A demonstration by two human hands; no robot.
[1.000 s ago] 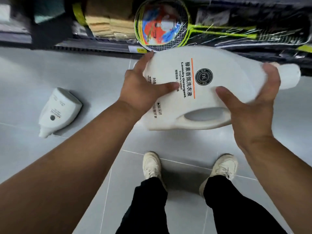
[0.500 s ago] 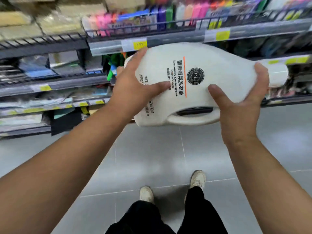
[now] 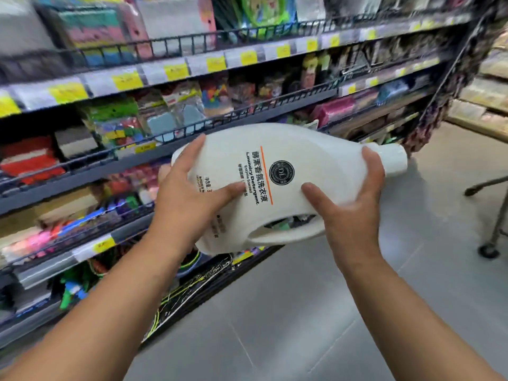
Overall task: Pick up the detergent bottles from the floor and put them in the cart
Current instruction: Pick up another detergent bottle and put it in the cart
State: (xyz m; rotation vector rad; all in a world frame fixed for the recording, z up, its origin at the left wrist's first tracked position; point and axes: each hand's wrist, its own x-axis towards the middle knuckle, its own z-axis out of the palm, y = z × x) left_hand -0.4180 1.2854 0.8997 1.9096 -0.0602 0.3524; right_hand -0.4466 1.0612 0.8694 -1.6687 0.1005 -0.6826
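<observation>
I hold a large white laundry detergent bottle [image 3: 299,160] on its side at chest height, cap pointing right, black label text and an orange stripe facing me. My left hand [image 3: 192,199] grips its base end, thumb across the label. My right hand [image 3: 354,213] clasps the neck end near the handle opening. At the right edge, a metal leg and a caster wheel of the cart [image 3: 492,243] show on the floor; its basket is out of view.
Store shelves [image 3: 170,144] packed with colourful goods and yellow price tags fill the left and top. Grey tiled floor [image 3: 302,312] stretches to the right. A dark hanging item [image 3: 450,78] drapes at the shelf's right end.
My view has swung up and to the right, away from my feet and the second bottle on the floor. The shelves now fill the view and the cart's wheel has appeared.
</observation>
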